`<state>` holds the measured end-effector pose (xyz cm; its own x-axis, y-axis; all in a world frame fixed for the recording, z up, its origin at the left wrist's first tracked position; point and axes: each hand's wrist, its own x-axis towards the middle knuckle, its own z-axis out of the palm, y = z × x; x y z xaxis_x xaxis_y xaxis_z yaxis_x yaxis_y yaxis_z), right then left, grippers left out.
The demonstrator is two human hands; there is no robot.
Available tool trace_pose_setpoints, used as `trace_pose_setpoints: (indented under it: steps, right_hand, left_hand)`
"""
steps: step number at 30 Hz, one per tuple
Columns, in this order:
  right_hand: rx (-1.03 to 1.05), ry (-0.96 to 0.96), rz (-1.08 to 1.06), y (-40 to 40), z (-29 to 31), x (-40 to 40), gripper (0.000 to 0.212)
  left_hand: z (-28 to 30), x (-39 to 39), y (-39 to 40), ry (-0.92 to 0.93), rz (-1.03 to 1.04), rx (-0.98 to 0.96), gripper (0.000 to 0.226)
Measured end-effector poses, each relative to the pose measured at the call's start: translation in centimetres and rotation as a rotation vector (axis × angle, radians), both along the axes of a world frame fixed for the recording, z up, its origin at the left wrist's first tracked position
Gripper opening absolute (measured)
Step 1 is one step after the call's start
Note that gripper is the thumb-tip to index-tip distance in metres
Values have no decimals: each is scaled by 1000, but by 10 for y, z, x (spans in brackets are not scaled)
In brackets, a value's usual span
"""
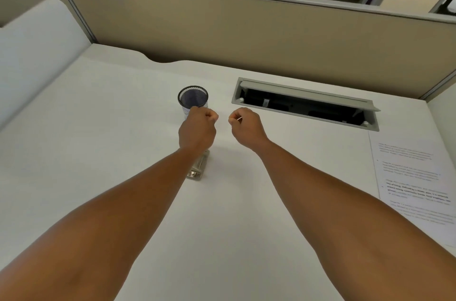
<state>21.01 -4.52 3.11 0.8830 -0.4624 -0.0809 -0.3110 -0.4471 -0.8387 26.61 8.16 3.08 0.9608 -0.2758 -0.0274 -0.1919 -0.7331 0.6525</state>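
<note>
Your one head-worn camera looks forward and steeply down, close over the desk. The left hand and right hand sit centred, with the partition ahead.

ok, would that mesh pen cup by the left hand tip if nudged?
Probably light: the mesh pen cup looks empty and see-through. It stands taller than wide, so a push near the rim may tip it; being round, it would then likely roll.
</note>
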Motion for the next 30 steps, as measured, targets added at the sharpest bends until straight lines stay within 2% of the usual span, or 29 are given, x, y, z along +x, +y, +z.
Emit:
trace_pose_setpoints:
  steps: [13, 19, 25, 30]
  right_hand:
    - [-53, -36, 95, 28, 11, 88, 13]
    - [-196, -9, 149, 30, 10, 116, 11]
    - [-306, 53, 157, 31, 8, 131, 22]
    - [-314, 70, 119, 30, 6, 134, 11]
  left_hand:
    - [4, 67, 23, -53, 96, -48, 13]
    - [1, 91, 29, -43, 111, -19, 10]
    - [-5, 106, 30, -43, 106, 17, 20]
    - [-6, 109, 32, -56, 111, -2, 11]
